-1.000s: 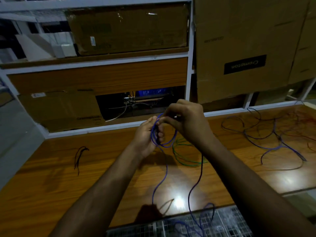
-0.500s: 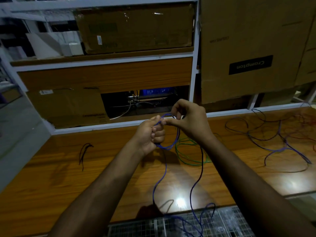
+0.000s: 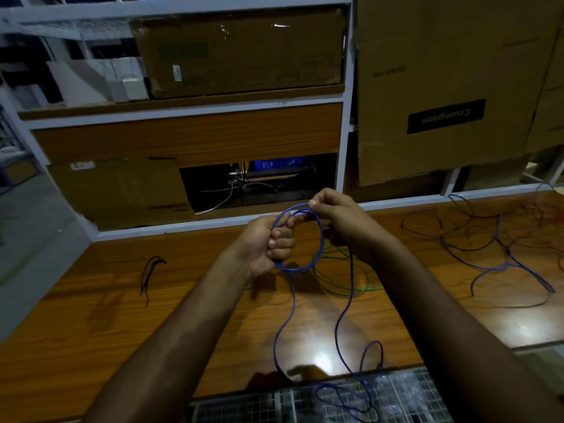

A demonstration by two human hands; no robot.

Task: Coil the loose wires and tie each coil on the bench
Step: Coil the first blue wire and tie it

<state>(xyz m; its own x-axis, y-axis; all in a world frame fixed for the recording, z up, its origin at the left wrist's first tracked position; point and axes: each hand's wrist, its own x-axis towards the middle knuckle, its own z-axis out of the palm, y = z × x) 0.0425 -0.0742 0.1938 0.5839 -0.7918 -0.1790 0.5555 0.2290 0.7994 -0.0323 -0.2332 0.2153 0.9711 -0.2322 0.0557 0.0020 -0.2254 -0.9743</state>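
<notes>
Above a wooden surface [image 3: 122, 315], a half-coiled blue wire [image 3: 320, 239] is gripped by the left hand [image 3: 268, 242] and pinched by the right hand [image 3: 341, 215]. Its tail is uncoiled; tangled loose wires [image 3: 488, 248] and a green wire [image 3: 338, 285] lie untied.

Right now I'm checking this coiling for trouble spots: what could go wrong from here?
Two risks, both judgements. The long tail of the blue wire hangs off the wooden bench edge onto a wire mesh, where it might catch. The green wire lies under the loops held by the left hand and right hand, so it could get drawn in.
</notes>
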